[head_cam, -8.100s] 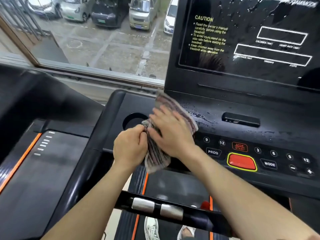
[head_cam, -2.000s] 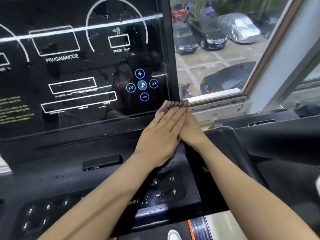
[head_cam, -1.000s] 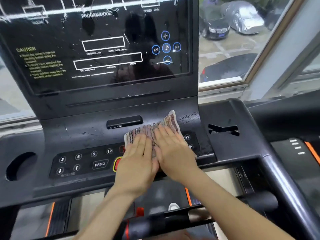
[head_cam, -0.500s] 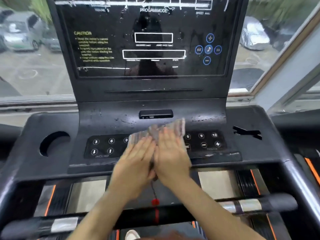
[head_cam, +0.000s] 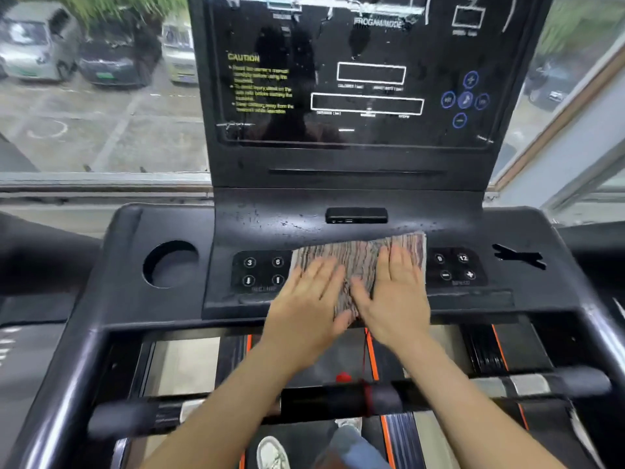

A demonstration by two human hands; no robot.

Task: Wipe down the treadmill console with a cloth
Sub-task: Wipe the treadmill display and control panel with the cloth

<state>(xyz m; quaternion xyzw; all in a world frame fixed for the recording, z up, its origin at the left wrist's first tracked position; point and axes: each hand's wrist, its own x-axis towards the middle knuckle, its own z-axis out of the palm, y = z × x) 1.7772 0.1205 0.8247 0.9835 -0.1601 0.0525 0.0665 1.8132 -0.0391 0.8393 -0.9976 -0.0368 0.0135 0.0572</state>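
- Head view: at the far left a window [head_cam: 101,96] looks onto parked cars. The black console [head_cam: 162,309] starts with a rounded left edge just below the sill.
- A round cup hole [head_cam: 170,264] sits in the console's left wing. Bare plastic surrounds it, with open room up to the left keypad [head_cam: 263,270].
- That keypad's 3 and 6 buttons show.
- The left hand [head_cam: 309,306] lies flat on the near left part of the cloth, fingers straight and slightly spread, pressing down.
- The striped cloth [head_cam: 358,258] is spread over the middle of the button strip, its left edge meeting the left keypad's right side. Its far edge stops just short of the small slot [head_cam: 356,215], and a near corner reaches the console's near edge between the hands.
- The screen [head_cam: 338,79] stands upright beyond the slot, speckled with drops and well apart from the cloth.
- The right hand [head_cam: 397,299] presses flat on the cloth's right part, fingers straight, thumb pointing toward the other hand.
- The cloth's right edge lies just beside the right keypad [head_cam: 455,267], where 12, minus and plus show.
- Farther right are a cross-shaped cut-out [head_cam: 519,258] and bare plastic out to the right edge.
- Half a second ago the hands lay side by side, touching. Now a strip of cloth shows between them, and the cloth is spread wider.
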